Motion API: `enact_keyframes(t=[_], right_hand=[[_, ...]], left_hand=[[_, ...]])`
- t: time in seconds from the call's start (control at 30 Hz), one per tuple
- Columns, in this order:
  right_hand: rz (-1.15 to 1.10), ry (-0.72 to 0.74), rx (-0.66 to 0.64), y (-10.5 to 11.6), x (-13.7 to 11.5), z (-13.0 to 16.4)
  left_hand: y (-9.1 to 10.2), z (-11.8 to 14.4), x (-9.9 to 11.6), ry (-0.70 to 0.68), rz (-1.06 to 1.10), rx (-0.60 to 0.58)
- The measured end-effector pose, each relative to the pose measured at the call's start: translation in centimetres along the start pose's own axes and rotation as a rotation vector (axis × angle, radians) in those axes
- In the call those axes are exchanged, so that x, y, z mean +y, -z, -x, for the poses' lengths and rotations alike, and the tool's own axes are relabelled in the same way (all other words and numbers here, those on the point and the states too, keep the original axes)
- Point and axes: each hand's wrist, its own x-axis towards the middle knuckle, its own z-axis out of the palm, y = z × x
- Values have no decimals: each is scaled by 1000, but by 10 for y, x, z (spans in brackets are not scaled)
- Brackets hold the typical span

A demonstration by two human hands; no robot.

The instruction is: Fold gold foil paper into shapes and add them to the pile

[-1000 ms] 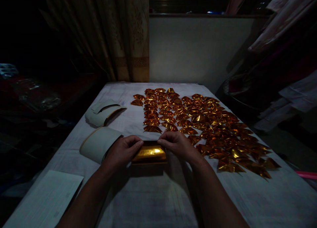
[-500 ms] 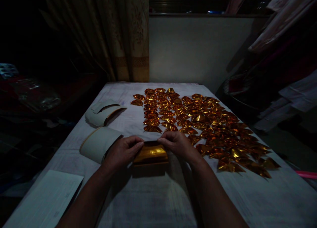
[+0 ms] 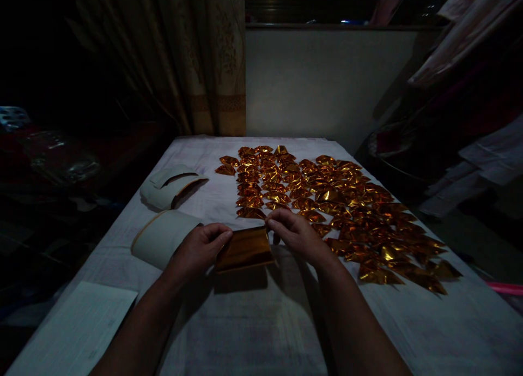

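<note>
A pale cloth covers the counter (image 3: pixel 253 332), which runs away from the viewer in a dim room. At the near edge, toward 7 o'clock, a light sheet of paper (image 3: pixel 77 332) lies flat at the counter's corner. Just beyond the bare middle, the left hand (image 3: pixel 199 250) pinches the left edge of a gold foil sheet (image 3: pixel 245 249) between thumb and fingers, and the right hand (image 3: pixel 295 235) grips its far right corner with the fingertips; the sheet is lifted at its far edge and tilted toward the viewer, its near edge close to the cloth and a shadow beneath it. At 10 o'clock from the hands a curled white paper roll (image 3: pixel 161 237) lies on its side, just beside the left hand, and farther along the same line a second curled white stack (image 3: pixel 169 186) rests near the counter's left edge. From 12 to 3 o'clock a broad spread of folded gold foil pieces (image 3: pixel 339 207) lies in rough rows, the nearest ones almost touching the right hand, the farthest close to the counter's far end. Behind the counter hangs a patterned curtain (image 3: pixel 204 60) at 11 o'clock, a plain pale wall (image 3: pixel 318 76) at 12, and hanging clothes (image 3: pixel 469 65) at 2 o'clock.
</note>
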Motion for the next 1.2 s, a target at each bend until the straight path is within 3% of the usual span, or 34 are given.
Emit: enact_keyframes(t=[0.33,0.67,1.2], right_hand=[[-27,-33,-60,-3,-1,-1],[47,-33,23,-6,6,-4],[44,-21,51,-9,10,-4]], left_hand=[[0,2,2,34,7,3],[2,0,-6,-70,-82,-48],[3,2,-1,-72,-196,-48]])
